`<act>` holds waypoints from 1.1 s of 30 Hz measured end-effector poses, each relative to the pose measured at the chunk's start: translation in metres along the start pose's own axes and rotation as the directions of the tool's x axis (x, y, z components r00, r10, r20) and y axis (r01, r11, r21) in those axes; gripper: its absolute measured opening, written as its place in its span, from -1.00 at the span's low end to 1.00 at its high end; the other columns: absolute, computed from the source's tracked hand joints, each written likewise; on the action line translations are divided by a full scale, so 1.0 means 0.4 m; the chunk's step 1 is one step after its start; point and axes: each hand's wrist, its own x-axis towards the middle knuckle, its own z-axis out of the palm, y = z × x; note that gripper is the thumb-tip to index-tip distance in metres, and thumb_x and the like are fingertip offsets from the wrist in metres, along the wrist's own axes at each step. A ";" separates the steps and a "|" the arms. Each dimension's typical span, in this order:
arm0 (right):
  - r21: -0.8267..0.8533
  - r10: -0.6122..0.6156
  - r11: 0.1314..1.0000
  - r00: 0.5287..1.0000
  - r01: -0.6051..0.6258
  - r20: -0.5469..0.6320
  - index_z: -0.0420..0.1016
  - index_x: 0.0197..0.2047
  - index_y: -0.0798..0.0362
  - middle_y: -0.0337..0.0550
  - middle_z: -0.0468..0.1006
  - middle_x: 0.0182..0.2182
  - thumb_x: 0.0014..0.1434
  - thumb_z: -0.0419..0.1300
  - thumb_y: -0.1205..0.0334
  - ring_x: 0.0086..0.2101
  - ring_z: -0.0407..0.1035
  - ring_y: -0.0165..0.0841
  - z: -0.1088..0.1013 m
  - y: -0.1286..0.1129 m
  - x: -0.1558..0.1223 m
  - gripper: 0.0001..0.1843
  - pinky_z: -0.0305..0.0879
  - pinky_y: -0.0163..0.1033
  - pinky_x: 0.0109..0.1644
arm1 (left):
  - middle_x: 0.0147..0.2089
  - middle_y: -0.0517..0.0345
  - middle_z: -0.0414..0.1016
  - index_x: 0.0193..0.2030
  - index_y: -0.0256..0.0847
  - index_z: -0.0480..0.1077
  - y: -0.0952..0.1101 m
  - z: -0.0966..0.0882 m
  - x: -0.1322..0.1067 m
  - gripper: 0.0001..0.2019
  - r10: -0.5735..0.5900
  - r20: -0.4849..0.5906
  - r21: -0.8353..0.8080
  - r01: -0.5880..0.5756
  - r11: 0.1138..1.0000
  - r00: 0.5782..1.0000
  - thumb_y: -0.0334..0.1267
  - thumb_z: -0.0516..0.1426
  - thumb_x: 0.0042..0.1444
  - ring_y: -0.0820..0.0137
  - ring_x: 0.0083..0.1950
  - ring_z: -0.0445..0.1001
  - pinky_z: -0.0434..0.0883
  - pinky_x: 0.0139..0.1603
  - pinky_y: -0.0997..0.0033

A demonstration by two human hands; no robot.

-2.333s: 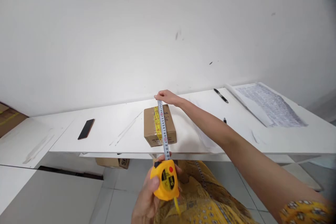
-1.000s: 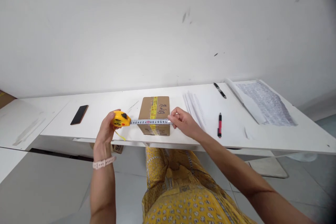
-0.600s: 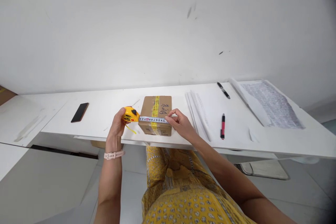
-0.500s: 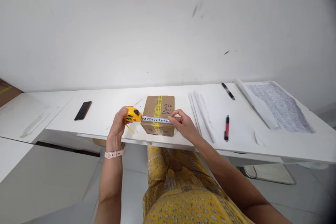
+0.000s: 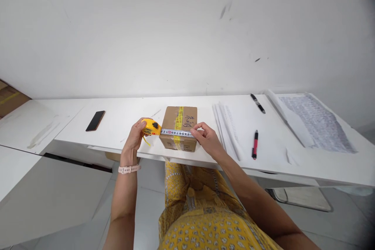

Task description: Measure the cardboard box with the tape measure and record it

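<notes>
A small brown cardboard box (image 5: 171,118) with yellow tape and dark handwriting sits on the white table in front of me. My left hand (image 5: 135,134) is closed around a yellow tape measure (image 5: 151,127) at the box's left side. Its numbered blade (image 5: 176,132) lies across the box top along the near edge. At the right end, my right hand (image 5: 206,137) pinches the blade's tip between thumb and fingers, at the box's right edge. A short yellow strap hangs below the tape measure's case.
A black phone (image 5: 95,120) lies to the left. Right of the box are a stack of white papers (image 5: 225,133), a red and black pen (image 5: 255,144), a black pen (image 5: 258,103) and a sheet covered in writing (image 5: 318,123). Another cardboard box (image 5: 11,99) stands far left.
The view has shifted slightly, moving everything a little to the right. Both hands keep their hold, and the blade still spans the box top.
</notes>
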 end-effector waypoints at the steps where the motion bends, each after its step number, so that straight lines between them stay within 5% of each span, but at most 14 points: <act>1: -0.010 -0.002 1.000 1.000 0.002 0.002 0.30 -0.30 -0.04 -0.43 0.23 -0.69 0.13 0.23 -0.21 -0.64 0.06 -0.46 0.000 -0.002 -0.001 -0.60 -0.03 -0.32 -0.54 | -0.37 0.14 0.50 -0.22 -0.27 0.52 -0.001 0.002 0.002 -0.56 0.001 0.002 -0.003 -0.001 1.000 1.000 0.09 0.29 -0.08 0.44 -0.44 0.36 0.21 -0.49 0.47; 8: -0.218 -0.032 0.975 0.994 0.054 0.101 0.32 -0.32 -0.04 -0.34 0.40 -0.66 0.27 0.11 -0.12 -0.63 0.25 -0.41 -0.025 -0.050 -0.021 -0.68 0.17 -0.26 -0.51 | -0.47 0.17 0.42 -0.36 -0.20 0.48 0.028 0.001 -0.036 -0.65 0.040 -0.001 0.017 -0.040 0.999 0.999 0.08 0.29 -0.03 0.44 -0.48 0.29 0.20 -0.51 0.43; 11: -0.327 -0.073 0.936 0.982 0.128 0.174 0.29 -0.37 -0.04 -0.30 0.45 -0.63 0.33 0.07 -0.10 -0.60 0.29 -0.41 -0.058 -0.109 -0.059 -0.64 0.19 -0.25 -0.46 | -0.26 0.03 0.55 -0.24 -0.14 0.51 0.060 0.007 -0.124 -0.63 0.046 0.145 0.075 -0.058 0.996 0.988 0.11 0.30 -0.01 0.30 -0.37 0.43 0.33 -0.44 0.35; 13: -0.435 -0.145 0.863 0.950 0.258 0.277 0.32 -0.36 -0.03 -0.31 0.43 -0.63 0.35 0.05 -0.09 -0.59 0.27 -0.42 -0.081 -0.154 -0.091 -0.65 0.13 -0.26 -0.46 | 0.03 -0.07 0.54 0.04 -0.08 0.49 0.062 0.022 -0.198 -0.53 -0.016 0.391 0.095 -0.023 0.995 0.920 0.07 0.31 0.01 0.14 -0.13 0.52 0.44 -0.25 0.22; 14: -0.481 -0.174 0.808 0.917 0.341 0.358 0.35 -0.35 -0.03 -0.33 0.41 -0.63 0.35 0.06 -0.07 -0.60 0.24 -0.43 -0.090 -0.175 -0.105 -0.66 0.09 -0.26 -0.46 | 0.09 -0.08 0.51 0.18 -0.05 0.43 0.054 0.034 -0.234 -0.40 -0.061 0.537 0.117 -0.002 0.993 0.841 0.01 0.34 -0.02 0.10 -0.06 0.52 0.46 -0.19 0.19; 16: -0.521 -0.189 0.697 0.827 0.492 0.529 0.39 -0.34 -0.03 -0.34 0.37 -0.64 0.35 0.09 -0.03 -0.61 0.20 -0.44 -0.102 -0.207 -0.120 -0.69 0.03 -0.26 -0.46 | 0.05 -0.04 0.52 0.32 -0.03 0.32 0.020 0.066 -0.300 -0.17 -0.127 0.699 0.149 0.031 0.988 0.704 -0.11 0.43 -0.15 0.15 -0.11 0.52 0.46 -0.18 0.23; 17: -0.523 -0.176 0.658 0.786 0.542 0.593 0.41 -0.35 -0.03 -0.34 0.36 -0.65 0.35 0.09 -0.02 -0.62 0.18 -0.45 -0.105 -0.216 -0.121 -0.69 0.01 -0.25 -0.46 | 0.02 -0.02 0.53 0.31 -0.07 0.34 -0.002 0.084 -0.327 -0.13 -0.140 0.715 0.135 0.062 0.989 0.685 -0.12 0.46 -0.22 0.18 -0.13 0.52 0.45 -0.17 0.26; 20: -0.484 -0.159 0.654 0.731 0.582 0.664 0.46 -0.33 -0.02 -0.32 0.40 -0.62 0.40 0.04 -0.04 -0.60 0.20 -0.44 -0.099 -0.211 -0.098 -0.63 0.06 -0.26 -0.44 | -0.04 -0.01 0.52 0.26 -0.14 0.37 -0.066 0.128 -0.385 -0.14 -0.166 0.644 -0.065 0.269 0.961 0.747 0.01 0.45 -0.23 0.23 -0.12 0.50 0.43 -0.17 0.34; 24: -0.424 -0.361 0.711 0.809 0.561 0.464 0.48 0.04 -0.03 -0.11 0.62 -0.27 0.42 -0.09 -0.17 -0.29 0.48 -0.29 -0.076 -0.133 -0.035 -0.51 0.34 -0.18 -0.22 | -0.13 -0.03 0.50 0.18 -0.20 0.38 -0.097 0.140 -0.413 -0.18 -0.128 0.466 -0.388 0.332 0.860 0.876 0.12 0.42 -0.22 0.34 -0.30 0.49 0.39 -0.43 0.50; 26: -0.505 -0.493 0.586 0.774 0.633 0.397 0.41 0.21 -0.03 0.06 0.56 0.07 0.30 0.05 -0.29 0.07 0.43 -0.08 -0.066 -0.077 -0.005 -0.37 0.32 0.02 0.09 | -0.15 -0.01 0.49 0.17 -0.19 0.36 -0.089 0.128 -0.410 -0.19 -0.086 0.353 -0.467 0.255 0.847 0.932 0.13 0.40 -0.22 0.38 -0.39 0.48 0.35 -0.57 0.56; 29: -0.603 -0.559 0.320 0.659 0.731 0.503 0.35 0.30 -0.03 0.11 0.31 0.34 0.20 0.20 -0.30 0.33 0.15 0.05 -0.057 -0.001 0.029 -0.26 0.04 0.19 0.33 | -0.17 0.02 0.48 0.14 -0.15 0.34 -0.068 0.103 -0.397 -0.24 -0.041 0.192 -0.504 0.135 0.853 0.981 0.10 0.40 -0.20 0.35 -0.38 0.52 0.37 -0.59 0.57; 33: -0.653 -0.558 0.268 0.666 0.709 0.495 0.35 0.29 -0.05 0.02 0.36 0.32 0.33 0.12 -0.15 0.30 0.23 -0.08 -0.050 0.030 0.065 -0.42 0.08 0.09 0.29 | -0.13 -0.01 0.49 0.10 -0.15 0.33 -0.047 0.077 -0.371 -0.29 -0.004 0.115 -0.499 0.062 0.865 0.993 0.04 0.40 -0.18 0.32 -0.36 0.55 0.41 -0.57 0.54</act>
